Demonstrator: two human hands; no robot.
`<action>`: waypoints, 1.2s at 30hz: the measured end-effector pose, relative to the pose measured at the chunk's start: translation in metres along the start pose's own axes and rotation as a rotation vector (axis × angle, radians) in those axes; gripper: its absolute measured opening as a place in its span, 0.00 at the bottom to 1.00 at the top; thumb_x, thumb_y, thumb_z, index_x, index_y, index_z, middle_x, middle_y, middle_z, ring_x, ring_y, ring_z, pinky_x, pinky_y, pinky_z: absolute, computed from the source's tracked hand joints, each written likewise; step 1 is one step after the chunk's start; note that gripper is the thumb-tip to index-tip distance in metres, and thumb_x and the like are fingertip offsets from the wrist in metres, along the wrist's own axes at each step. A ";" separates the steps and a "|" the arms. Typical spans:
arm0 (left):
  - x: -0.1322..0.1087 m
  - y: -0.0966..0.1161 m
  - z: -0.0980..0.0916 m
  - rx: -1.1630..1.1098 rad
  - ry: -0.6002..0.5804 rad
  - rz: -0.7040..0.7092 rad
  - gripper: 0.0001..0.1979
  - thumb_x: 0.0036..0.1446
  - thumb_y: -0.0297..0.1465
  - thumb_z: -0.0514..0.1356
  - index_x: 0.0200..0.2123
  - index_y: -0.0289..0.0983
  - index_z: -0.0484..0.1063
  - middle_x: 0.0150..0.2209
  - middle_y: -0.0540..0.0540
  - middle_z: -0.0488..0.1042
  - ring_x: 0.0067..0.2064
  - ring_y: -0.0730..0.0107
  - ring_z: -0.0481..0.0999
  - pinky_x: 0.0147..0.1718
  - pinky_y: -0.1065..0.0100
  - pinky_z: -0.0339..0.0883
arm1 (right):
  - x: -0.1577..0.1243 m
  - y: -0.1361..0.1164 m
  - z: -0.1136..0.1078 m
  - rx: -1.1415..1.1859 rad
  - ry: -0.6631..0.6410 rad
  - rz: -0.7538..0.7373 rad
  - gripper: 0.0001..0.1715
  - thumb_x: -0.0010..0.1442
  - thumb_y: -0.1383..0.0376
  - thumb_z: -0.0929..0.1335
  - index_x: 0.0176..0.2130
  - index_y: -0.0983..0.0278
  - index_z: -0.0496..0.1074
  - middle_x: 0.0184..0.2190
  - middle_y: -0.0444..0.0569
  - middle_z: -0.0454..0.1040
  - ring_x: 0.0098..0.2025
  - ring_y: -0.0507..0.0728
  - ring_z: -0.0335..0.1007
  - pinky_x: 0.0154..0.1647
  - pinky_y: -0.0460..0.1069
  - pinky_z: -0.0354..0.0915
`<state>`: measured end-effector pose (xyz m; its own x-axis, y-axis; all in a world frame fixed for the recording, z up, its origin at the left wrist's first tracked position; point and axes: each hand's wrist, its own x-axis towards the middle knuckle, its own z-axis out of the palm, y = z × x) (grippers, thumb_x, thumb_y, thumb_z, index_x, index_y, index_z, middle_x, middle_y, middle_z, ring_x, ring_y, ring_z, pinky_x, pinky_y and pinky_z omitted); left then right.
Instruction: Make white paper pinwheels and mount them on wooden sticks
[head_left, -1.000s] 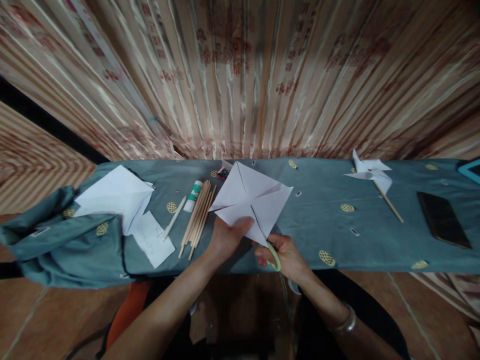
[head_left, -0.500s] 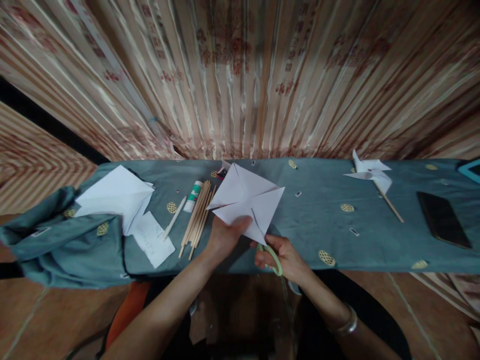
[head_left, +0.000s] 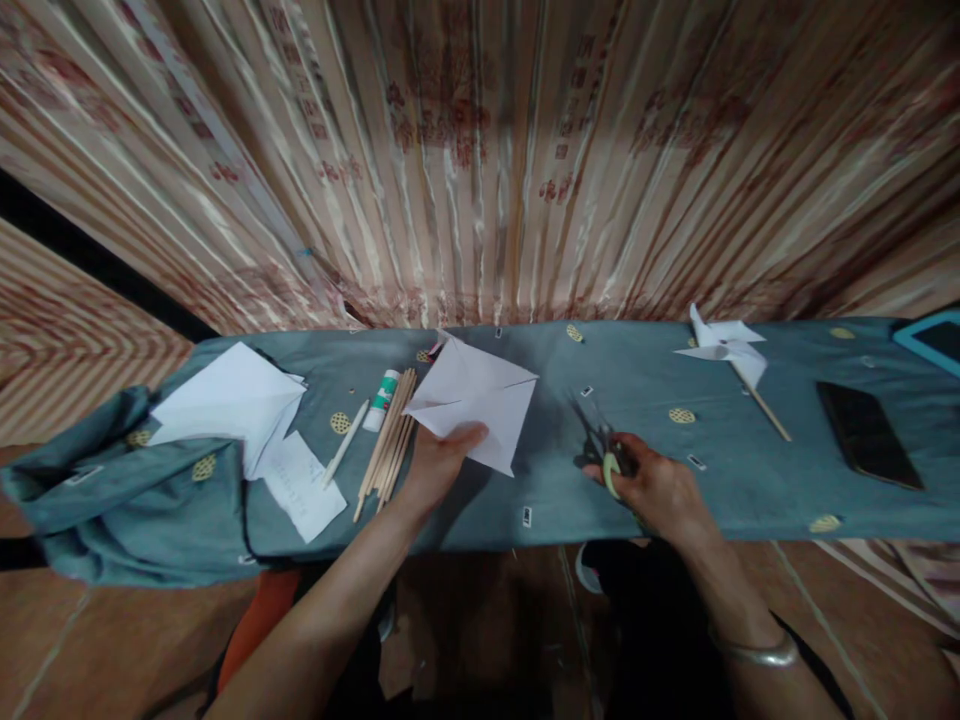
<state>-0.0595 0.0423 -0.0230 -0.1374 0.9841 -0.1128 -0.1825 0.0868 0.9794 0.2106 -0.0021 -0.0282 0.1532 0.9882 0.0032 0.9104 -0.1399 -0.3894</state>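
Note:
A white paper square (head_left: 491, 385), slit inward from its corners, is pinched at its lower left part by my left hand (head_left: 442, 460), thumb on top. To the right, over the cloth, my right hand (head_left: 656, 485) is closed on a pair of scissors (head_left: 606, 455) with light green handles. The blades point up and away, parted and a little blurred, well apart from the paper. Just left of my left hand lies a bundle of thin wooden sticks (head_left: 386, 440). Beside them are a glue stick (head_left: 382, 400) and a white pen (head_left: 346, 442).
A stack of white paper (head_left: 225, 395) and a slip with writing (head_left: 304, 490) lie at the left on the grey-green cloth (head_left: 480, 515). A paper pinwheel (head_left: 731, 350) on a stick, a dark phone (head_left: 868, 435) and a blue-edged object (head_left: 934, 335) are at the right. A curtain (head_left: 480, 160) hangs behind.
My right hand has moved right with the scissors, away from the paper's lower corner. My left hand still holds the paper, now slightly further left in view.

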 end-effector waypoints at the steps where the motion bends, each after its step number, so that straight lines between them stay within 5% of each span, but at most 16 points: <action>1: -0.004 -0.004 0.005 -0.002 -0.023 -0.031 0.25 0.37 0.33 0.71 0.42 0.33 0.73 0.41 0.41 0.80 0.43 0.57 0.79 0.47 0.56 0.72 | 0.003 0.008 -0.002 -0.089 0.050 0.006 0.28 0.54 0.51 0.69 0.50 0.63 0.72 0.30 0.52 0.79 0.30 0.62 0.77 0.30 0.50 0.65; 8: -0.024 -0.034 0.032 0.059 -0.198 -0.164 0.20 0.36 0.30 0.69 0.37 0.33 0.75 0.40 0.40 0.80 0.42 0.57 0.79 0.47 0.56 0.70 | 0.010 0.031 -0.001 -0.292 0.164 -0.007 0.26 0.60 0.58 0.66 0.54 0.69 0.67 0.36 0.59 0.80 0.35 0.64 0.78 0.34 0.52 0.67; 14: -0.019 -0.036 0.022 0.067 -0.346 -0.174 0.28 0.38 0.33 0.69 0.46 0.31 0.72 0.46 0.37 0.78 0.47 0.54 0.78 0.51 0.54 0.68 | 0.010 0.029 -0.008 -0.363 0.178 -0.050 0.16 0.63 0.62 0.64 0.46 0.68 0.74 0.39 0.60 0.80 0.39 0.65 0.77 0.39 0.54 0.68; 17: -0.014 -0.027 0.005 0.192 -0.296 -0.074 0.37 0.44 0.34 0.67 0.58 0.34 0.63 0.58 0.34 0.69 0.55 0.53 0.73 0.54 0.52 0.66 | 0.011 0.027 -0.010 -0.313 0.240 -0.084 0.16 0.64 0.63 0.63 0.44 0.68 0.75 0.42 0.62 0.79 0.43 0.66 0.75 0.43 0.57 0.69; 20: -0.012 -0.019 -0.011 0.525 -0.221 0.245 0.37 0.53 0.35 0.64 0.64 0.40 0.55 0.66 0.36 0.58 0.64 0.52 0.63 0.58 0.49 0.61 | 0.010 0.012 -0.003 -0.138 0.305 -0.201 0.19 0.66 0.63 0.60 0.48 0.70 0.74 0.46 0.63 0.77 0.50 0.67 0.72 0.51 0.59 0.67; 23: -0.016 -0.018 -0.018 0.845 -0.374 0.587 0.25 0.62 0.33 0.56 0.62 0.40 0.60 0.64 0.38 0.62 0.67 0.55 0.56 0.63 0.47 0.55 | 0.005 -0.020 0.016 0.005 0.233 -0.452 0.21 0.68 0.64 0.57 0.53 0.67 0.72 0.52 0.58 0.75 0.56 0.63 0.68 0.58 0.59 0.65; 25: -0.022 -0.024 -0.017 0.972 -0.552 0.689 0.20 0.64 0.32 0.53 0.59 0.37 0.64 0.61 0.38 0.67 0.67 0.55 0.57 0.63 0.47 0.55 | -0.001 -0.042 0.032 0.010 0.143 -0.584 0.22 0.68 0.65 0.57 0.56 0.68 0.70 0.57 0.57 0.71 0.60 0.62 0.65 0.61 0.58 0.63; 29: -0.029 -0.038 -0.015 1.165 -0.648 0.693 0.22 0.63 0.34 0.56 0.59 0.33 0.64 0.63 0.33 0.64 0.67 0.52 0.58 0.63 0.45 0.55 | -0.009 -0.064 0.055 -0.052 0.035 -0.609 0.25 0.67 0.64 0.59 0.61 0.68 0.65 0.63 0.59 0.64 0.65 0.65 0.57 0.62 0.62 0.60; 36: -0.038 -0.035 -0.015 1.162 -0.634 0.660 0.25 0.63 0.33 0.56 0.62 0.34 0.59 0.64 0.32 0.61 0.68 0.53 0.55 0.63 0.44 0.55 | -0.011 -0.056 0.066 -0.079 0.055 -0.627 0.26 0.68 0.63 0.58 0.62 0.71 0.63 0.64 0.61 0.62 0.66 0.65 0.54 0.63 0.62 0.57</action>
<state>-0.0630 -0.0002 -0.0558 0.6108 0.7695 0.1868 0.6484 -0.6214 0.4398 0.1322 -0.0011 -0.0669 -0.4008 0.8794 0.2568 0.8587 0.4583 -0.2295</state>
